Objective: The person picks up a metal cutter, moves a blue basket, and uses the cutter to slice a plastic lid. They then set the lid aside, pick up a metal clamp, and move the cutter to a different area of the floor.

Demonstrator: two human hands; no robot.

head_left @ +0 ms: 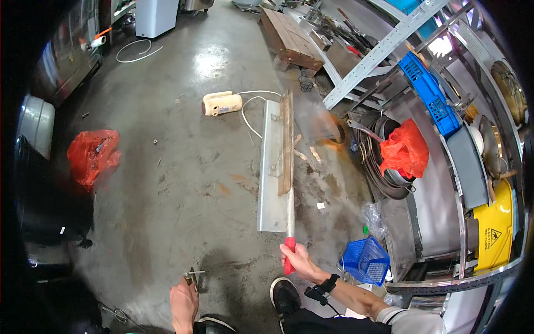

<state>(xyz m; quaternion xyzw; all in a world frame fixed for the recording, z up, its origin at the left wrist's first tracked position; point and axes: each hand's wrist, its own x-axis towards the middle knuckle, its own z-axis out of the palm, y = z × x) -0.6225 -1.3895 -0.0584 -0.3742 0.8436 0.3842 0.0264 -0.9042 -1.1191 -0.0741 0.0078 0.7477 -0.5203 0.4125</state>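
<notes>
My right hand [299, 260] is closed round the red grip of a grey metal rod [290, 214]. The rod runs up along a long silver metal plate [267, 192] that has bolts through it and a rusty brown strip [286, 139] down its right side. Whether the rod is fixed to the plate I cannot tell. Lower left, my left hand [184, 303] is closed on a small metal tool [193, 275] with a thin crosspiece; its exact kind is unclear. Beyond the plate a cream corded power tool [222, 104] lies on the floor.
Red plastic bags lie on the left floor [93, 157] and on stacked pans [384, 161] at right. A metal shelf [384, 53], a blue basket [365, 260] and a yellow floor sign [494, 228] line the right side. A wooden bench [289, 34] stands far off; a black bin [53, 192] stands left.
</notes>
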